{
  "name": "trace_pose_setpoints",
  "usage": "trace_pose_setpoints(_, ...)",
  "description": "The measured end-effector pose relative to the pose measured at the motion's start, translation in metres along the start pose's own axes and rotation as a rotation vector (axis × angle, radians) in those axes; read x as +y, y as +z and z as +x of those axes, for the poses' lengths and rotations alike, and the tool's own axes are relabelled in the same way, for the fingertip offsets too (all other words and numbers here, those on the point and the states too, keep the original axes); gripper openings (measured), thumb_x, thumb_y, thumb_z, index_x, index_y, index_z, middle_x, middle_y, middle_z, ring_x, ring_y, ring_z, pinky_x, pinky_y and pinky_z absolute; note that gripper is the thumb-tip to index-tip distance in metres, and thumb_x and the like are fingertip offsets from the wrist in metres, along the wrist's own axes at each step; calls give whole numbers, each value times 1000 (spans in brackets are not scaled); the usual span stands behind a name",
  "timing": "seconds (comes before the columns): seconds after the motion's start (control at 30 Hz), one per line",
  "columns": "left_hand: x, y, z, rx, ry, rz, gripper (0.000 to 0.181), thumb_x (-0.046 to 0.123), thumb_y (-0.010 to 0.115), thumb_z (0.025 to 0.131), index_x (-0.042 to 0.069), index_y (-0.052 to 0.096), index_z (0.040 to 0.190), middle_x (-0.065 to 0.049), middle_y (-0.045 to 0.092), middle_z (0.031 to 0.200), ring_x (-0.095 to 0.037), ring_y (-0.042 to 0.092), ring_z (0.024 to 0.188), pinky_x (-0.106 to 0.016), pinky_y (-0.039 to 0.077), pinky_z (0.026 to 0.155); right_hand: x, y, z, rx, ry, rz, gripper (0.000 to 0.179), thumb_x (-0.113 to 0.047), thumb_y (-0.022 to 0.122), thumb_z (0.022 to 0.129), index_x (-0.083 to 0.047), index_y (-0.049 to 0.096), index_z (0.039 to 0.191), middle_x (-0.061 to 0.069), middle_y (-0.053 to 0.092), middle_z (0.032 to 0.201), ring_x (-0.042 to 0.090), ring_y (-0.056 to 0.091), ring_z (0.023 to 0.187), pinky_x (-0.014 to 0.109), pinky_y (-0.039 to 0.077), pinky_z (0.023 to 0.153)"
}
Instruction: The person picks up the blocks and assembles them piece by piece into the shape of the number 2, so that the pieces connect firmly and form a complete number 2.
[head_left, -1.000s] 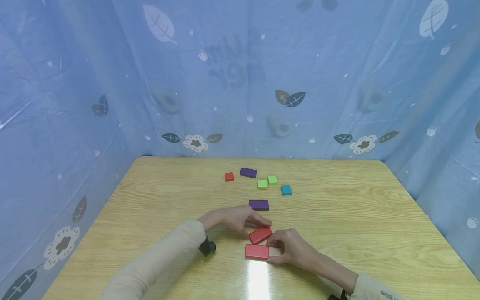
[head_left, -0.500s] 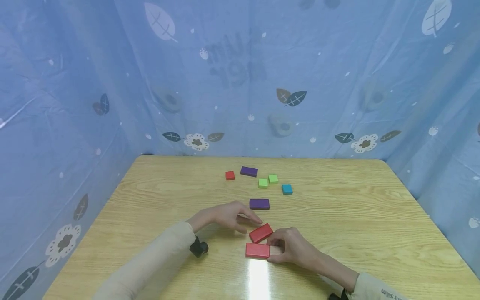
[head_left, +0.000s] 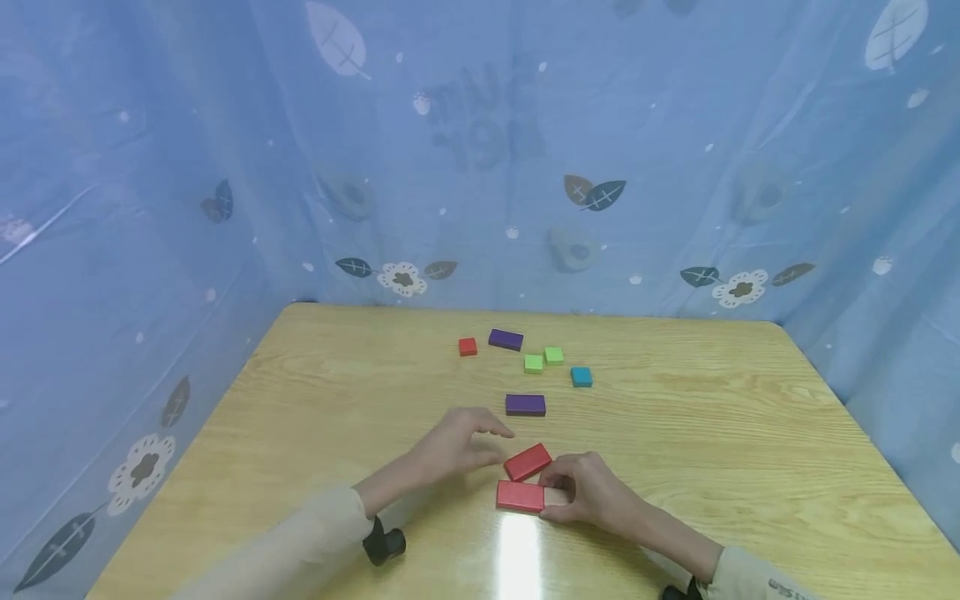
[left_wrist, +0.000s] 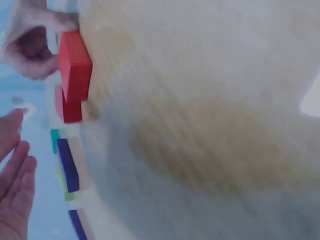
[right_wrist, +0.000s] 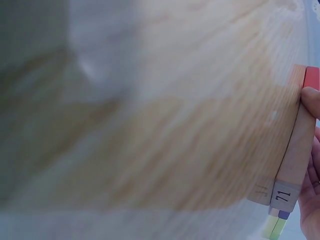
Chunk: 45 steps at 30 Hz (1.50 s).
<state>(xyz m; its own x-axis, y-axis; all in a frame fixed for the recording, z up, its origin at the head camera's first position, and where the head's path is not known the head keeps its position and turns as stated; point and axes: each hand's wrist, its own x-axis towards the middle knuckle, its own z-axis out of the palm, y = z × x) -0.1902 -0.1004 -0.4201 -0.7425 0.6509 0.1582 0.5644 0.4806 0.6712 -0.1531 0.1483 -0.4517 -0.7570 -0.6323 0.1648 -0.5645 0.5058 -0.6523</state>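
Note:
My right hand [head_left: 596, 492] pinches a plain wooden block [head_left: 556, 497] between thumb and fingers, close to the table. Its end bears the number 71, seen on the wooden block [right_wrist: 295, 160] in the right wrist view. Against its left end lies a red block [head_left: 520, 496], end to end with it. Just behind, a second red block [head_left: 528, 462] lies at a slant, one corner near my right fingers. My left hand [head_left: 457, 442] hovers to the left of that slanted block, fingers extended and apart from it, holding nothing.
Farther back on the wooden table [head_left: 712, 417] lie two purple blocks [head_left: 525, 405], a small red block [head_left: 467, 347], two light green blocks [head_left: 533, 364] and a blue block [head_left: 581, 377]. A patterned blue curtain [head_left: 480, 167] surrounds the table.
My left hand has let go of the slanted red block and drawn back to the left. The right hand keeps its pinch on the wooden block.

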Motion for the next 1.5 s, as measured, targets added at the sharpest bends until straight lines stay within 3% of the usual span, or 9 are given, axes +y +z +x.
trace_pose_setpoints(0.07, 3, 3, -4, -4, -11, -104, 28, 12, 75, 82, 7, 72, 110, -1, 70, 108, -11, 62, 104, -26, 50, 92, 1, 0, 0, 6, -7, -3, 20, -16, 84, 71, -15, 70, 84, -15, 63, 78, -3, 53, 69, 18, 50, 63)
trace_pose_setpoints(0.2, 5, 13, -11, -32, -73, -406, 31, 9, 74, 83, 5, 70, 113, -4, 69, 111, -13, 61, 107, -25, 47, 96, 2, -1, 1, 10, -28, 1, 20, -17, 84, 72, -15, 69, 84, -15, 63, 79, -2, 53, 70, 18, 51, 63)
trace_pose_setpoints(0.3, 4, 21, -13, 2, -98, -480, 33, 9, 74, 83, 4, 69, 115, -5, 68, 114, -14, 61, 109, -24, 46, 97, 2, -1, 1, 12, -32, 1, 20, -17, 85, 72, -15, 69, 84, -14, 64, 79, -2, 54, 70, 19, 51, 63)
trace_pose_setpoints(0.43, -1, 27, -14, 46, -90, -392, 36, 8, 75, 81, 5, 69, 116, -3, 68, 115, -11, 60, 109, -23, 45, 97, 2, -2, 1, 6, -17, 3, 21, -17, 85, 71, -15, 69, 85, -15, 63, 80, -2, 54, 70, 19, 51, 64)
trace_pose_setpoints(0.67, -7, 29, -12, -33, -6, -187, 36, 11, 76, 80, 5, 69, 115, -1, 69, 111, -7, 61, 104, -21, 47, 92, 2, -1, 0, 4, -9, -7, 21, -19, 85, 71, -16, 69, 85, -16, 63, 80, -2, 53, 71, 19, 51, 64)
trace_pose_setpoints(0.83, -7, 26, -11, -58, 20, -74, 35, 13, 76, 81, 7, 70, 115, 2, 69, 110, -5, 60, 103, -18, 47, 91, 2, -1, 0, 6, -11, -13, 22, -18, 85, 70, -15, 70, 85, -15, 63, 81, -3, 53, 71, 18, 51, 64)
trace_pose_setpoints(1.3, -4, 23, -14, -57, -51, -61, 31, 17, 77, 80, 12, 72, 110, 5, 70, 107, -4, 62, 101, -19, 48, 89, -1, -3, 3, -8, 10, -4, 22, -17, 85, 71, -16, 68, 84, -15, 63, 77, -2, 53, 69, 18, 50, 63)
trace_pose_setpoints(1.5, 1, 18, -10, -107, -49, 41, 27, 18, 77, 81, 13, 74, 107, 6, 70, 106, -5, 62, 101, -19, 47, 90, -4, -5, 3, -16, -3, -6, 22, -19, 85, 71, -15, 68, 84, -13, 65, 78, -2, 55, 69, 19, 52, 62)
